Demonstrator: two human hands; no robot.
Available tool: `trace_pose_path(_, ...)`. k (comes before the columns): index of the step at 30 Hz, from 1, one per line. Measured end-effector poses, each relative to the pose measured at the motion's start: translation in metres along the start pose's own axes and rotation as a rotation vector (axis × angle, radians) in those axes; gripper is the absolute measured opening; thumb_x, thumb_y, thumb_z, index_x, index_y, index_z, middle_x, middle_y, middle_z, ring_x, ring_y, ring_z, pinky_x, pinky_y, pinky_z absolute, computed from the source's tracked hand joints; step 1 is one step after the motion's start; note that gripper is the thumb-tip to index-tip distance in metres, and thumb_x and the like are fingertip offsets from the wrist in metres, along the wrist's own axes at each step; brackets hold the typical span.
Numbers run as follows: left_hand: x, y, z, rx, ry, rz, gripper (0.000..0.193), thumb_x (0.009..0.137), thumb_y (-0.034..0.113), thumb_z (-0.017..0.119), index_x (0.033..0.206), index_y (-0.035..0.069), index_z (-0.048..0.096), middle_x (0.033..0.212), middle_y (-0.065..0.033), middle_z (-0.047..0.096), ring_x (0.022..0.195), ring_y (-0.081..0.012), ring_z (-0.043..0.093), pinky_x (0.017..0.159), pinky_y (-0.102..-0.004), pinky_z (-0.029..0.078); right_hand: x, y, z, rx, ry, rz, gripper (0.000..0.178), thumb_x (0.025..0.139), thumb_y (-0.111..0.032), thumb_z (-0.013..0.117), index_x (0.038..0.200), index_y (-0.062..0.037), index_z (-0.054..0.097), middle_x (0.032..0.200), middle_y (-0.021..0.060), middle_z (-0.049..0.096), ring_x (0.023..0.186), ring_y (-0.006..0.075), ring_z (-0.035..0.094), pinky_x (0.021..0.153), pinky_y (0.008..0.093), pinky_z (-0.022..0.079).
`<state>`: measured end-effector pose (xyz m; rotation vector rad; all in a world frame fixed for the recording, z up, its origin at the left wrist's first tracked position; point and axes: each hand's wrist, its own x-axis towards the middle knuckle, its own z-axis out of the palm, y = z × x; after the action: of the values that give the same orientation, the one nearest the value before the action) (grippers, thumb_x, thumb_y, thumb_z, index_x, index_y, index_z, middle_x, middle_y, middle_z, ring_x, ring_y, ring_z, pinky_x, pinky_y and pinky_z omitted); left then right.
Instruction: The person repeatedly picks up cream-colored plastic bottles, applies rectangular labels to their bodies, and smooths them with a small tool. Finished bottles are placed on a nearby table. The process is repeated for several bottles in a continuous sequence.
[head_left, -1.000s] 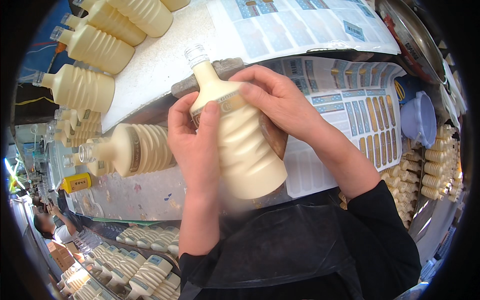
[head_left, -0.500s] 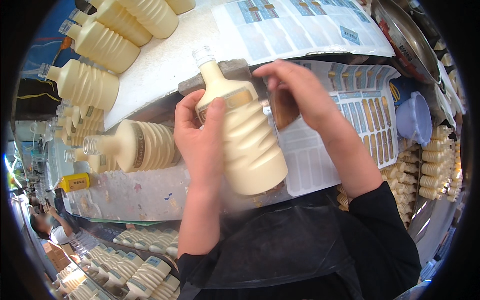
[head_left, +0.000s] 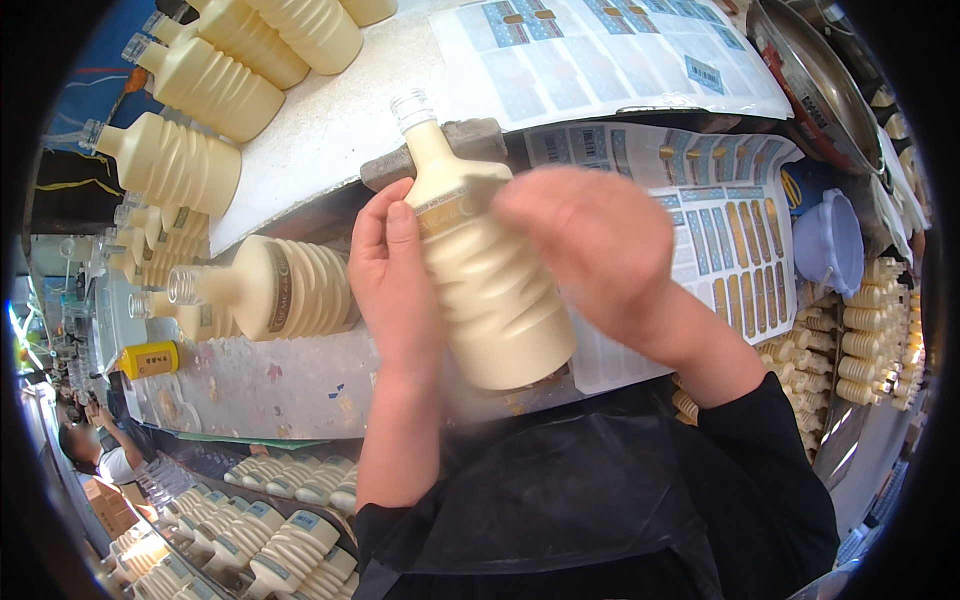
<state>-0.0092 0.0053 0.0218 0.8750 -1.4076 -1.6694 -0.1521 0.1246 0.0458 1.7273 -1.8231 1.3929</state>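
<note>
Bottle [head_left: 498, 318] now has right hand [head_left: 600, 245] at label [head_left: 446, 213].

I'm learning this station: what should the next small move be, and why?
Perhaps draw the dark object lightly across the gold label band: the blurred right hand seems to hold it near the band's right end, while the left hand, at the ribbed cream bottle, can steady it.

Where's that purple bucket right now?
In the head view, the purple bucket is toward the right, beside the label sheet and just above rows of cream bottles.
</note>
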Motion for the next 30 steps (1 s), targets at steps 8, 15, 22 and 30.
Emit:
trace_pose_path(8, -0.012, -0.008, -0.004, -0.271, -0.079, -0.171, 0.06, 0.113, 0.045, 0.028, 0.148, -0.002, 0.043, 0.138, -0.0156, 0.057, 0.12, -0.021, 0.058, 0.104, -0.0344, 0.046, 0.012, 0.009, -0.006, 0.515, -0.178, 0.776, 0.031, 0.1, -0.023, 0.06, 0.121, 0.0001, 0.066, 0.098, 0.0058, 0.067, 0.091, 0.0129, 0.063, 0.081, 0.0268, 0.052)
trace_pose_path(15, -0.008, 0.003, -0.01, -0.056, -0.125, -0.062, 0.049, 0.111, 0.039, 0.042, 0.138, -0.002, 0.05, 0.127, -0.0123, 0.061, 0.112, -0.0168, 0.06, 0.098, -0.0324, 0.049, 0.016, 0.017, 0.022, 0.459, -0.419, 0.931, 0.061, 0.089, -0.051, 0.07, 0.119, 0.0018, 0.069, 0.096, 0.0159, 0.073, 0.089, 0.0239, 0.07, 0.081, 0.0344, 0.054)
trace_pose_path(22, 0.002, -0.001, -0.011, -0.102, -0.082, -0.114, 0.029, 0.106, 0.023, 0.057, 0.124, 0.0, 0.056, 0.116, -0.0101, 0.064, 0.103, -0.0117, 0.061, 0.09, -0.0284, 0.051, 0.018, 0.011, 0.024, 0.413, -0.406, 0.896, 0.048, 0.095, -0.036, 0.071, 0.123, 0.0021, 0.068, 0.083, 0.0029, 0.068, 0.078, 0.0064, 0.061, 0.07, 0.0232, 0.049)
trace_pose_path(30, 0.007, -0.01, -0.014, -0.144, -0.094, -0.095, 0.028, 0.107, 0.025, 0.057, 0.12, 0.0, 0.058, 0.112, -0.0088, 0.066, 0.099, -0.0112, 0.061, 0.088, -0.0278, 0.052, 0.012, 0.013, 0.031, 0.485, -0.33, 0.935, 0.059, 0.087, -0.045, 0.073, 0.12, 0.0039, 0.069, 0.093, 0.0159, 0.072, 0.087, 0.0211, 0.069, 0.079, 0.0329, 0.054)
